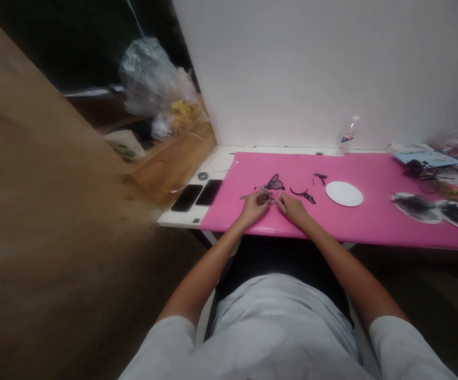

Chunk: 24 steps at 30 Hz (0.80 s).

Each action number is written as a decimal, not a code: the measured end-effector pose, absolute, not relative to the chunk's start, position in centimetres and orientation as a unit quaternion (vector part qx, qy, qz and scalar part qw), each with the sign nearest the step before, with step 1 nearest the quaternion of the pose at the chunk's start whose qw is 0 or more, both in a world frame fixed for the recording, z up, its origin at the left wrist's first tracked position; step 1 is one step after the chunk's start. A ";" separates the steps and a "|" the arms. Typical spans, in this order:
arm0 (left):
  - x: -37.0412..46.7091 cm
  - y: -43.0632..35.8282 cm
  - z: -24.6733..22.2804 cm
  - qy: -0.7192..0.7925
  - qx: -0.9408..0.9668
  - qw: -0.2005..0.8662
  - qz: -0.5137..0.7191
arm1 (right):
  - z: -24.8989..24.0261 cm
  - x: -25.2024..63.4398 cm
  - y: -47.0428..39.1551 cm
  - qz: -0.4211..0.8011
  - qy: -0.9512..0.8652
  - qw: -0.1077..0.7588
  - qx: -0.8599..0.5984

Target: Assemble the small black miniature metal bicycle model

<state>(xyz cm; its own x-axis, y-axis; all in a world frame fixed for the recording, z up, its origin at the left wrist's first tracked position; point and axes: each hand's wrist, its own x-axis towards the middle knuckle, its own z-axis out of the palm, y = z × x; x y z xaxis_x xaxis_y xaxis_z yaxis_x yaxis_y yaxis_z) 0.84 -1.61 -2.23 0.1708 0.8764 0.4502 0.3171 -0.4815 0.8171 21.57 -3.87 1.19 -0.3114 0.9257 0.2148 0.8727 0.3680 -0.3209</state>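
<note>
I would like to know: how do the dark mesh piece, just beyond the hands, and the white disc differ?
The mesh piece is dark and partly see-through; the white disc looks solid.
The mesh piece shows rounded lobes, while the disc has one smooth outline.
The mesh piece is smaller than the disc.
Both appear over the pink cover.

Right of the right hand (292, 207), the pink sheet (351, 226) leaves a path along its near edge; a curved black piece (308, 197) and round white plate (344, 193) lie beyond. Left of the left hand (253, 209), black rectangular phones (209, 192) obstruct.
</note>
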 end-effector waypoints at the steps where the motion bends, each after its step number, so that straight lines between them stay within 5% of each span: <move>1: 0.8 -1.6 -2.3 0.419 0.709 0.289 0.488 | 1.1 21.6 -3.8 0.072 -0.806 0.186 -0.557; 24: 1.0 -1.4 -2.4 0.405 0.680 0.341 0.507 | 0.5 21.9 -3.7 0.087 -0.804 0.228 -0.542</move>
